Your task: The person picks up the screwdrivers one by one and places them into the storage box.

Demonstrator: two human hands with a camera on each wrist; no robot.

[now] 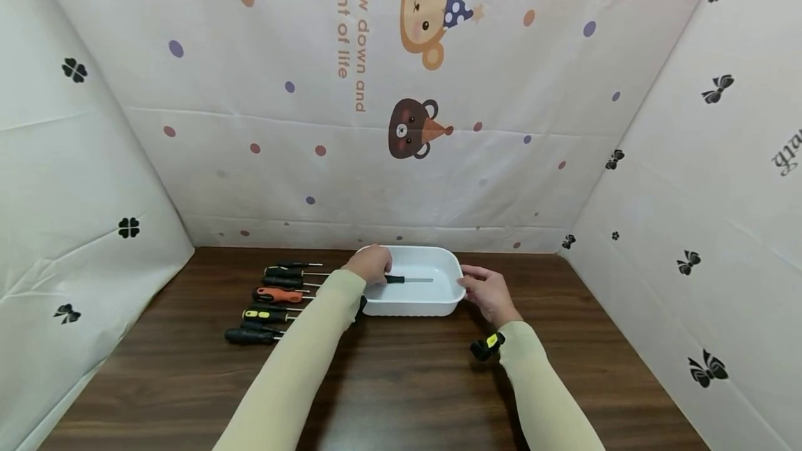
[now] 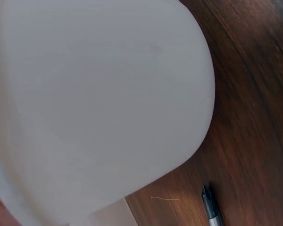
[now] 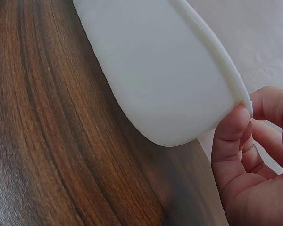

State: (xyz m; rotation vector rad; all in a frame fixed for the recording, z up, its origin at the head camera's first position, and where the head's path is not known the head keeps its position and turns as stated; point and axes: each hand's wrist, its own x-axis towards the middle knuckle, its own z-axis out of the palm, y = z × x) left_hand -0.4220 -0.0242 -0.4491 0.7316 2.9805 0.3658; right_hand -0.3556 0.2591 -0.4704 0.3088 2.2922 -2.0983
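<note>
A white rectangular tray point(image 1: 410, 308) stands on the table near the back wall. My left hand point(image 1: 372, 263) reaches over its left side and holds a screwdriver point(image 1: 416, 280) by its dark handle. The thin metal shaft points right, low inside the tray; the fingers and most of the handle are hidden in the head view. At the tray's right end, my right hand point(image 1: 489, 291) pinches the rim between thumb point(image 3: 233, 125) and fingers. The left wrist view is mostly filled by the tray's outer wall point(image 2: 108, 94).
Left of the tray, several screwdrivers lie roughly in a column, among them an orange-handled one point(image 1: 276, 294) and a thick black one point(image 1: 247, 336). A dark screwdriver tip point(image 2: 209, 202) lies close to the tray. Patterned cloth point(image 1: 351, 179) walls in the dark wooden table point(image 1: 401, 381).
</note>
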